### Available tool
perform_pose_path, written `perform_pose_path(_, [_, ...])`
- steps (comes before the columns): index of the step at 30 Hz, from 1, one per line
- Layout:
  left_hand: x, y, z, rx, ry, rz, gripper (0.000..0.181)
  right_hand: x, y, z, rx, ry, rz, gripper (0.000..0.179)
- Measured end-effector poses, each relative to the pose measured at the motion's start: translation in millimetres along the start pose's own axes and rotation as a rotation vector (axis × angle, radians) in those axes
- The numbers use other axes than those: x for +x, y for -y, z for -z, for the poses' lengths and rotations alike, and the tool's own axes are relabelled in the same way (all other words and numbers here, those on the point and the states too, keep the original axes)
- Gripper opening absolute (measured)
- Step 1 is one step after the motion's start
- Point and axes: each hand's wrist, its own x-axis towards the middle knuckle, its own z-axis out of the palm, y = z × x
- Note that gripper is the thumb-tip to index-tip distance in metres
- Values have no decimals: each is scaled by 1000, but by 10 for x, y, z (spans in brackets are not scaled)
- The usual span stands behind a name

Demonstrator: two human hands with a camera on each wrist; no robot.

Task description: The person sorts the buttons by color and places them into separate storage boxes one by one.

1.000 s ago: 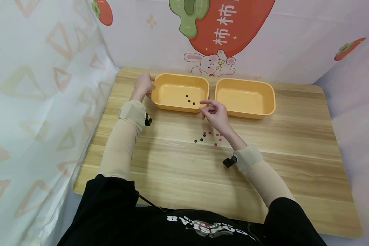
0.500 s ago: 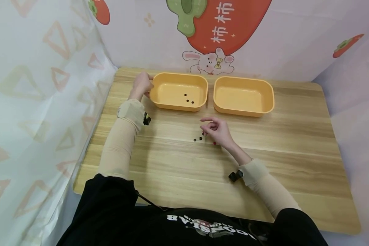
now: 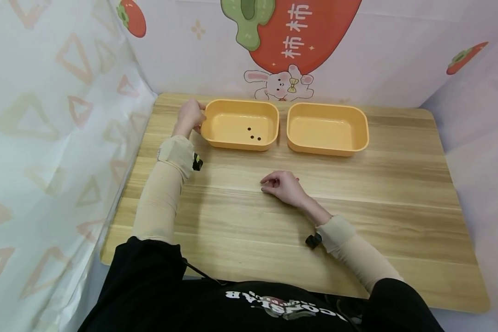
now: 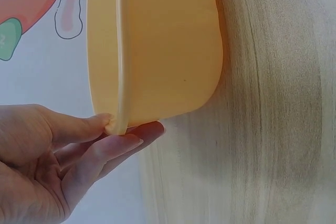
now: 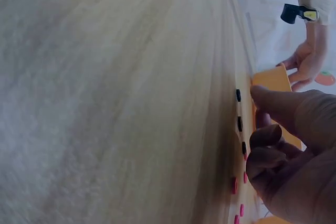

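Observation:
My left hand [image 3: 190, 116] pinches the left end of a yellow-orange plastic bin [image 3: 238, 145], thumb on top of the rim and fingers beneath it in the left wrist view. Inside that bin lie 3 small black discs [image 3: 252, 137]. Low over the middle of the table is my right hand [image 3: 287, 188], thumb and forefinger apart, the other fingers bent. In the right wrist view, black discs [image 5: 240, 124] lie in a row on the table right by its fingertips. Several pink discs [image 5: 234, 185] are beside them; the hand mostly hides these in the head view.
A second yellow-orange bin [image 3: 328, 150] stands to the right of the first, with a narrow gap between them. Behind the wooden table [image 3: 406, 207] hangs a printed cloth [image 3: 382, 60] with cartoon pictures. Another patterned cloth [image 3: 37, 184] runs along the left side.
From over the front right corner of the left bin, my right hand has come back toward me and down to the loose discs, covering most of them. The left hand keeps its hold.

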Motion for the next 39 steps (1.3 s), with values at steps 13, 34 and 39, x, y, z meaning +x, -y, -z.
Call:
perform_pose_path(13, [2, -9, -13, 11, -14, -6, 57, -13, -25, -71, -125, 5, 26, 5])
perform_pose_path(34, [-25, -24, -24, 37, -24, -8, 57, -46, -40, 144, 311, -56, -76, 15])
perform_pose_path(39, [-37, -30, -24, 57, -24, -8, 56, -14, -7, 249, 307, -95, -66, 17])
